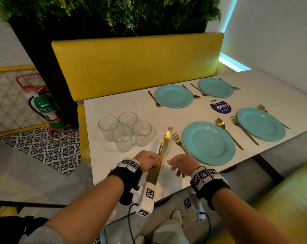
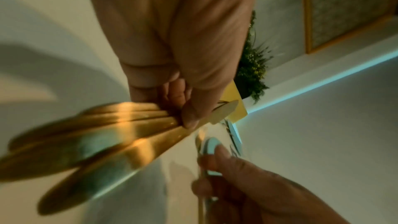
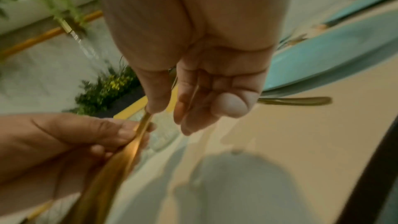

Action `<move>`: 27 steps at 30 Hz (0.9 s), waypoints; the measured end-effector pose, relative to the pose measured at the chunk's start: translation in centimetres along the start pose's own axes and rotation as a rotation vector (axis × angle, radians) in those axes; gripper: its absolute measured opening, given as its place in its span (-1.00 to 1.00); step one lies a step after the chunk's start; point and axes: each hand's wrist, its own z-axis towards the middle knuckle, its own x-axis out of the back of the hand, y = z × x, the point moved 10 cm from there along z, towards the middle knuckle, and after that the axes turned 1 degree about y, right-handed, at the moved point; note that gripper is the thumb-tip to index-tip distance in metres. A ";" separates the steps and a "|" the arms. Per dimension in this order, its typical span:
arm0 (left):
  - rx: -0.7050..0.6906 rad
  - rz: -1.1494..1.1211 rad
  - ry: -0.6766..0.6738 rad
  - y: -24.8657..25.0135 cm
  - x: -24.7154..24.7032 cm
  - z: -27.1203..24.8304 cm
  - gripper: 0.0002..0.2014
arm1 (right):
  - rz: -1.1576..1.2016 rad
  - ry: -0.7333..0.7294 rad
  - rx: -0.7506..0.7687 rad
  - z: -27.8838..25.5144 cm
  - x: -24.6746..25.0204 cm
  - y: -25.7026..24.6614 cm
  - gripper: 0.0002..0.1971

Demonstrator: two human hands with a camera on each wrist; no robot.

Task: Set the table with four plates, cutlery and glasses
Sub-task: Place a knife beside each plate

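My left hand (image 1: 151, 160) grips a bundle of gold knives (image 1: 164, 147) above the table's near edge, blades pointing away; the left wrist view shows the handles (image 2: 107, 142) fanned under my thumb. My right hand (image 1: 178, 165) hovers just right of the bundle, fingers relaxed and holding nothing; in the right wrist view its thumb tip (image 3: 154, 106) meets the top of a knife (image 3: 144, 125). Several teal plates lie on the white table (image 1: 166, 113); the nearest plate (image 1: 209, 143) has a gold fork (image 1: 179, 140) on its left and a spoon (image 1: 226, 131) on its right. Several glasses (image 1: 125, 131) stand clustered at the left.
A yellow bench back (image 1: 136, 67) runs along the far side, with a plant box above it. A purple sticker (image 1: 220, 106) lies between the plates. A green fire extinguisher (image 1: 47, 106) stands on the floor at left. A white wall borders the table's right side.
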 end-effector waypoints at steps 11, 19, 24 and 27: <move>-0.003 -0.133 0.023 1.3 -2.2 -0.1 -0.74 | 0.283 0.032 -0.088 0.4 0.8 0.2 -0.84; 0.020 -0.088 0.195 0.9 0.3 1.0 -0.74 | 0.094 0.203 -0.099 2.3 3.5 2.0 -0.78; 0.015 -0.072 0.267 2.0 2.6 1.3 -0.84 | -0.335 0.256 -0.134 3.5 4.5 2.4 -0.69; 0.013 -0.054 0.275 2.3 3.0 1.8 -0.77 | -0.480 0.270 -0.134 4.1 4.2 2.0 -0.69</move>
